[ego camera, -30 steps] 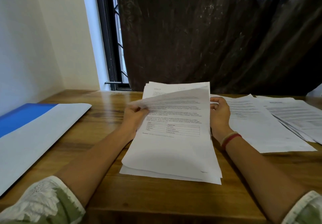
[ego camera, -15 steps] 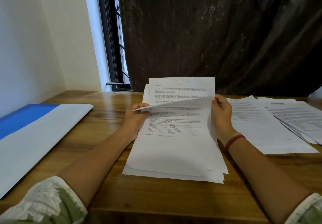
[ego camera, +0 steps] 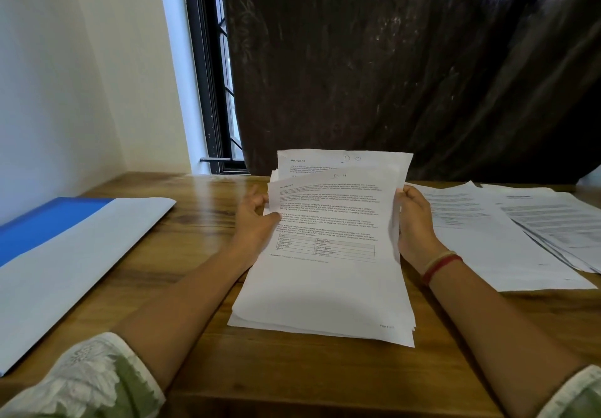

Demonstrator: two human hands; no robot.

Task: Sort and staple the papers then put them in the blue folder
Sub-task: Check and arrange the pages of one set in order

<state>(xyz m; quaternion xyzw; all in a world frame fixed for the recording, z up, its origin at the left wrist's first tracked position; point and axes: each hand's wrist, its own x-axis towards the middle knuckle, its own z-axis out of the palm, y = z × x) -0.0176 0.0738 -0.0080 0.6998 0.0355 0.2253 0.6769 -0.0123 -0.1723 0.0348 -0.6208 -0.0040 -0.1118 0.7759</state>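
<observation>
I see the paper stack (ego camera: 325,294) at centre, its near end resting on the table (ego camera: 292,378) and its far end lifted toward 12 o'clock. The left hand (ego camera: 257,222) pinches the upper sheets at their 9 o'clock edge, fingers curled. The right hand (ego camera: 414,222) grips the 3 o'clock edge, thumb on the front. The blue folder (ego camera: 48,229) lies well apart at 9 o'clock, and the loose piles (ego camera: 487,248) sit near at 3 o'clock. Bare wood runs along 6 o'clock.

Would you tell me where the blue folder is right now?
Head view: the blue folder lies flat on the table, far left beside the wall, left of the left hand.
</observation>
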